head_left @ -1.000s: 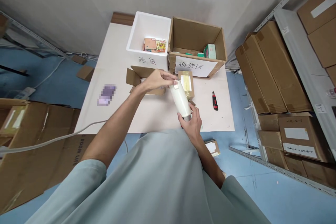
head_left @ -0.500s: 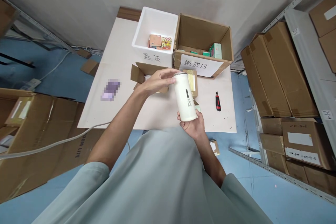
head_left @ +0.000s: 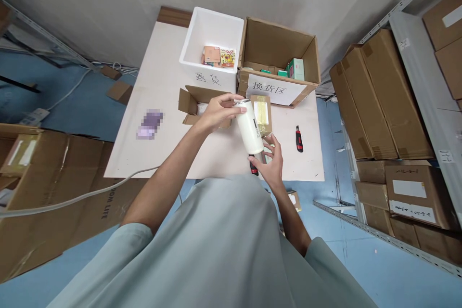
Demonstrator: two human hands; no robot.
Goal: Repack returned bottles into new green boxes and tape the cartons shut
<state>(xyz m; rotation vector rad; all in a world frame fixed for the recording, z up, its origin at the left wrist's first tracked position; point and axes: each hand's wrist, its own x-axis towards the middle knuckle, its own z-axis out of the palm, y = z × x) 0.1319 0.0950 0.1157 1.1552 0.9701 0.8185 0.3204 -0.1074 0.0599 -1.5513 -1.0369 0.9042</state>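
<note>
A white cup-like bottle [head_left: 249, 127] with a metallic rim and dark lettering is held tilted above the table. My left hand [head_left: 222, 113] grips its upper end, thumb and fingers round the rim. At the lower end is my right hand [head_left: 271, 160], its fingers curved beside the base; the thumb lies near the bottom edge. Just below the bottle lies a red and black tool [head_left: 254, 168], partly hidden. A taped small carton [head_left: 262, 114] stands behind the bottle, and an open small carton [head_left: 187, 102] sits behind my left hand.
A white foam box [head_left: 212, 76] holding booklets and a large cardboard box [head_left: 279, 48] with green-white packs stand at the table's back. A red-black cutter [head_left: 299, 139] lies right, a blurred purple item [head_left: 149, 124] left. Shelves with cartons rise at right; a cable [head_left: 90, 193] crosses at left.
The bottle has turned so its lettering faces further right, and its base has risen slightly. My right hand's fingers have moved from under the base to its right side, uncovering the red and black tool.
</note>
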